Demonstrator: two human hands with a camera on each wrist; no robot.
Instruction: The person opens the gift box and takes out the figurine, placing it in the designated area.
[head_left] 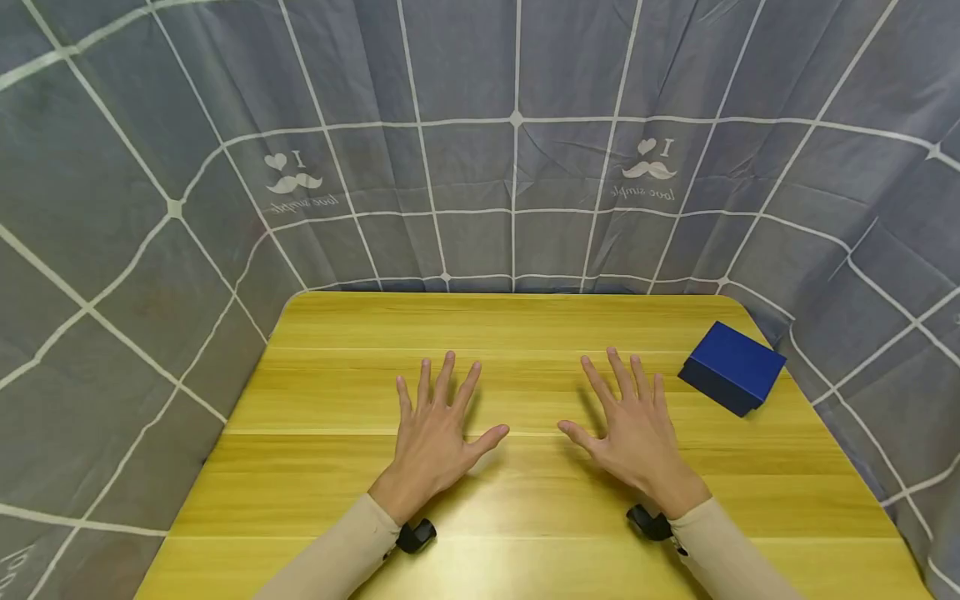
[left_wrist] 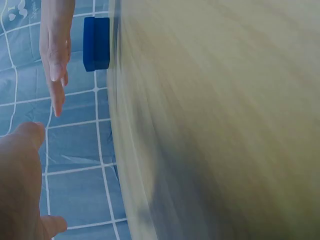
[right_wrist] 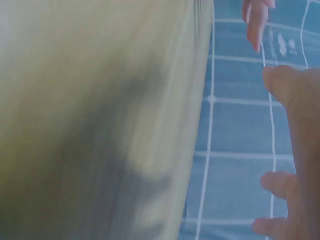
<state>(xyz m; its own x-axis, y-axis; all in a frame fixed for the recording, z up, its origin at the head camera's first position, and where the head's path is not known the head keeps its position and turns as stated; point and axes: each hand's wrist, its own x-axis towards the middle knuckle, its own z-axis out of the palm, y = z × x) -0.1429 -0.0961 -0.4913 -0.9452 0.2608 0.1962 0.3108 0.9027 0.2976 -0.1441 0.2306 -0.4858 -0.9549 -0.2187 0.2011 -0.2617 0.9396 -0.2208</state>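
Observation:
Both hands hover over the wooden table with fingers spread and palms down. The left hand (head_left: pixel 435 442) is left of the middle, its thumb pointing inward, and holds nothing. Across from it, the right hand (head_left: pixel 637 437) is also bare of any object, thumb toward the left hand. A dark blue box (head_left: pixel 735 362) with a lid sits on the table at the far right, beyond the right hand's fingertips and apart from them. In the left wrist view the same blue box (left_wrist: pixel 96 44) stands past the right hand (left_wrist: pixel 57 50).
The yellow wood-grain table (head_left: pixel 517 325) has rounded far corners. A grey curtain (head_left: pixel 472 167) with white grid lines hangs behind the table and along both sides. Each wrist wears a black camera, one at the left cuff (head_left: pixel 416 536) and one at the right (head_left: pixel 648 523).

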